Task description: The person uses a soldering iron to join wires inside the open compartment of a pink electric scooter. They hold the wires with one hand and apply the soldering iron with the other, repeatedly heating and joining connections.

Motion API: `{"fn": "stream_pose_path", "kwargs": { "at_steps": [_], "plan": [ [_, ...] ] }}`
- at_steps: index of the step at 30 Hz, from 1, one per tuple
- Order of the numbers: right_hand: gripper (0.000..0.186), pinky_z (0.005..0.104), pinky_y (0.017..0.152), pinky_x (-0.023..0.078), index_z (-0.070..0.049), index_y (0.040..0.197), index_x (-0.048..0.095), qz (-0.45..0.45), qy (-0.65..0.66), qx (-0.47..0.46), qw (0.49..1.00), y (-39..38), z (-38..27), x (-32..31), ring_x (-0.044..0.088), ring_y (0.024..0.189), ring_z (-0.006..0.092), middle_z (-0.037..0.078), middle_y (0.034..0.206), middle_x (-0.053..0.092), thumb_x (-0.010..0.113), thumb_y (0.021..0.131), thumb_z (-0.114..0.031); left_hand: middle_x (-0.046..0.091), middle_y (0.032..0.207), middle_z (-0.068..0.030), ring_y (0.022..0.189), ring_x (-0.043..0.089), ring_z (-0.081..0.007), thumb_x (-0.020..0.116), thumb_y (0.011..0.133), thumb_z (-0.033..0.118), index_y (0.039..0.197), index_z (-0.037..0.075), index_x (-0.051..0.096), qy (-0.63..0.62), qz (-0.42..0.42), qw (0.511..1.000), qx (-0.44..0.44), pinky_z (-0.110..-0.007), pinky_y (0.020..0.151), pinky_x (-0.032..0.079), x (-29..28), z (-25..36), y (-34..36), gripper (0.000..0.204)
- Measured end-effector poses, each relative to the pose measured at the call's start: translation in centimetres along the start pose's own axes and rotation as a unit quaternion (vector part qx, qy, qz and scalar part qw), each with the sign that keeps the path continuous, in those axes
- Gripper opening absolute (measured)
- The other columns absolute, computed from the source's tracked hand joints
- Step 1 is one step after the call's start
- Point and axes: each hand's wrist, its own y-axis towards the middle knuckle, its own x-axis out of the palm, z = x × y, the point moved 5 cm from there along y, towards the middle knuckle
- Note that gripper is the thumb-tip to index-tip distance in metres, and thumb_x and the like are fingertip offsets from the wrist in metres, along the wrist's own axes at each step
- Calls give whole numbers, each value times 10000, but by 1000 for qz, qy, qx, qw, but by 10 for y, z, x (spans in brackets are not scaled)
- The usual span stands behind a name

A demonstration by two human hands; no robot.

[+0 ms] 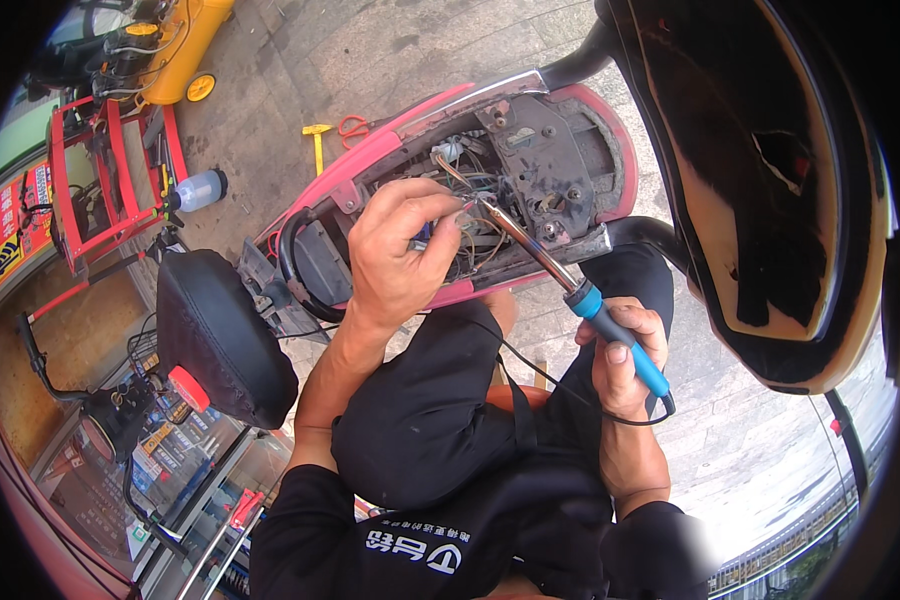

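My right hand point(625, 358) grips the blue handle of a soldering iron point(570, 288); its metal tip reaches up-left into a bundle of wires point(475, 232). My left hand point(398, 252) pinches those wires between thumb and fingers right at the iron's tip. The wires lie inside the open rear compartment of a red scooter point(390, 145), whose lifted seat point(770, 190) stands at the right. The iron's black cord runs down across my dark trousers.
A second black scooter seat point(220, 335) sits at the left. Further off on the paved ground are a red metal cart point(105, 170), a yellow compressor tank point(185, 45), a white plastic bottle point(200, 188), orange scissors point(350, 125) and a yellow tool point(316, 140).
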Motion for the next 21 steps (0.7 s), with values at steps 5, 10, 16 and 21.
{"fn": "stream_pose_path", "kwargs": {
  "at_steps": [5, 10, 16, 21],
  "plan": [
    [343, 343, 761, 558, 1, 1171, 550, -2, -2, -2, 1000, 0, 0, -1, 664, 821, 216, 175, 1029, 595, 666, 963, -246, 689, 926, -106, 838, 684, -256, 728, 747, -32, 893, 21, 720, 3, -8, 1000, -7, -343, 745, 545, 0, 1, 0, 156],
    [339, 346, 762, 559, 7, 1163, 552, -2, 2, 0, 1000, 0, 1, -1, 664, 821, 216, 177, 1044, 588, 664, 964, -244, 687, 920, -106, 844, 677, -267, 728, 739, -31, 889, 22, 718, 15, -11, 1000, 3, -356, 750, 541, 0, 2, 0, 160],
    [341, 347, 758, 561, 5, 1165, 551, -2, 6, 0, 1000, 0, 2, -1, 665, 820, 218, 178, 1046, 588, 666, 963, -244, 685, 920, -101, 845, 673, -271, 723, 734, -38, 890, 26, 717, 24, -8, 1000, 8, -363, 754, 538, 1, 3, 0, 169],
    [341, 350, 759, 561, 3, 1167, 551, -5, 1, -4, 1000, 0, 2, -2, 666, 822, 223, 180, 1048, 588, 666, 962, -244, 693, 941, -116, 840, 690, -220, 721, 761, -66, 913, -4, 709, 32, -20, 999, 30, -312, 745, 546, 1, 4, 0, 164]
  ]
}}
